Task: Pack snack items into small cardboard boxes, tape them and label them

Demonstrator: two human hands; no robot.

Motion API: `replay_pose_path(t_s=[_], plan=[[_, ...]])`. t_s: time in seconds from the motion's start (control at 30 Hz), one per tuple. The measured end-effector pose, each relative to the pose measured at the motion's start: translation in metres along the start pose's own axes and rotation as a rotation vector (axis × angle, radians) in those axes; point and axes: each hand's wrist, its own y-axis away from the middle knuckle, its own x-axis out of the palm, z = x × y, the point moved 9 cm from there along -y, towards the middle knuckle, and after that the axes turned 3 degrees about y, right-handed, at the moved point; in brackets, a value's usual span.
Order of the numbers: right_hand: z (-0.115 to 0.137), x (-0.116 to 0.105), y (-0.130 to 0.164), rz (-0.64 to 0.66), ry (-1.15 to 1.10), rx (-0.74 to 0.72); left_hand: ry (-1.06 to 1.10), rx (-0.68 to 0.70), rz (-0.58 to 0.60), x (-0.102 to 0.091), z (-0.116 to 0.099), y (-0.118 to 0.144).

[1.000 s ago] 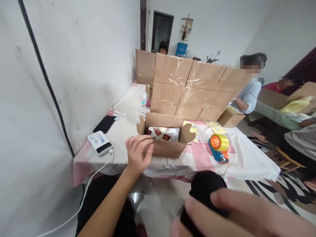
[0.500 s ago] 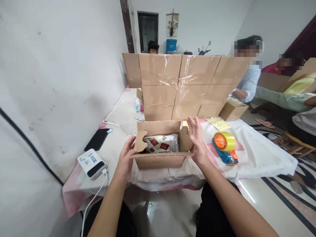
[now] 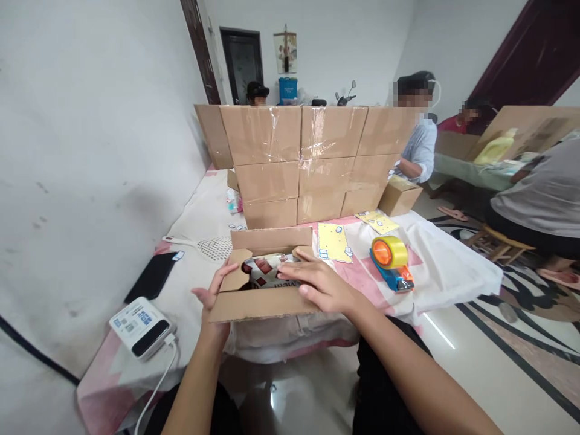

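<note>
A small brown cardboard box [image 3: 260,305] sits at the table's near edge with a white packet with red print [image 3: 265,270] inside. My right hand [image 3: 319,284] lies flat over the box's right side flap, pressing it down onto the packet. My left hand [image 3: 212,302] holds the left side of the box, thumb against the left flap [image 3: 235,278], which is folded partly in. The rear flap [image 3: 270,239] still stands up.
A tape dispenser [image 3: 390,261] with yellowish tape lies right of the box, a yellow sticker sheet [image 3: 334,242] behind it. A wall of taped cartons [image 3: 299,160] stands behind. A power bank [image 3: 141,326] with cable and a black phone [image 3: 153,277] lie left. Other people sit at the right.
My right hand has come down from beside the box onto its right flap, folding it inward. The left flap has folded further in. The view has shifted rightward.
</note>
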Motion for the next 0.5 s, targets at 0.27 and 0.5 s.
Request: replay_pose_path(t_s=[0.27,0.5], plan=[[0.047,-0.006,0.012,-0.151,0.103,-0.302,-0.148,0.104,-0.032,-0.003,-0.010,0.007],[0.045,-0.001,-0.003,-0.098,0.265,-0.061,-0.158,0.136,-0.060,-0.014,0.000,0.005]])
